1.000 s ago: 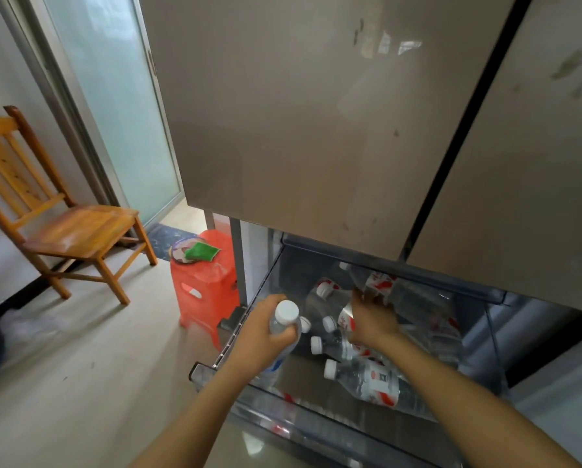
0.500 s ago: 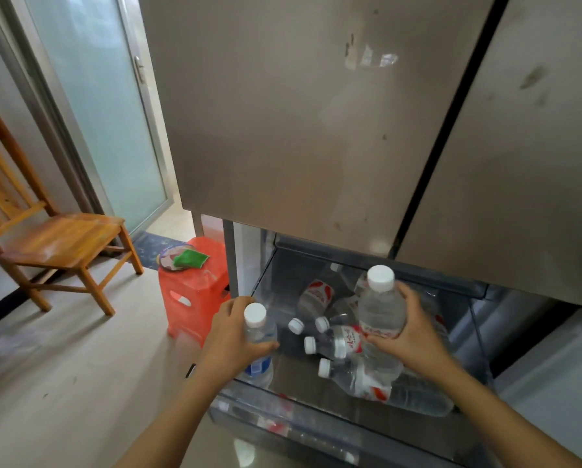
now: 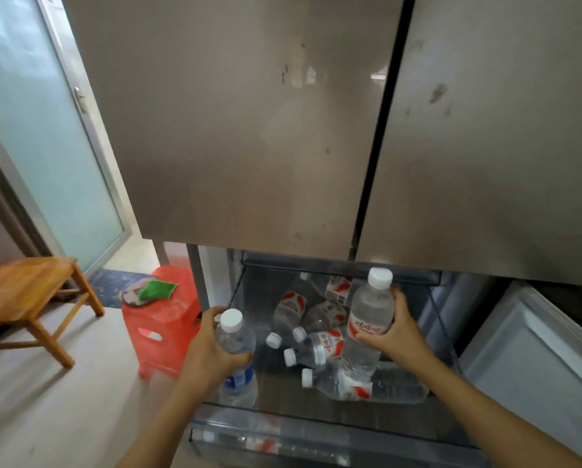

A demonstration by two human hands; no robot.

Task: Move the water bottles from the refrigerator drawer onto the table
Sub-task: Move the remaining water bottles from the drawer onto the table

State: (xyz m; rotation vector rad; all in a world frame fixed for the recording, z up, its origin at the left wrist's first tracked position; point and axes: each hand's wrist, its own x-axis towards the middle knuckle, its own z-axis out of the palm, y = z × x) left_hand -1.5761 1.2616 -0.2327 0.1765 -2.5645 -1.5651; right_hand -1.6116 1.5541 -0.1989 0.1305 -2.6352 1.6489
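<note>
Above drawer, left hand, right hand gripping upright bottles

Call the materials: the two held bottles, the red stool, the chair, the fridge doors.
Red-labelled bottle in the right hand and blue-labelled bottle in the left hand: clear thin plastic, see-through walls, white caps.
Red stool: moulded plastic, glossy, with a cut-out slot.
Chair: varnished wood, with visible grain.
Fridge doors: probably brushed metal, dull smudged sheen; could be a coating.
</note>
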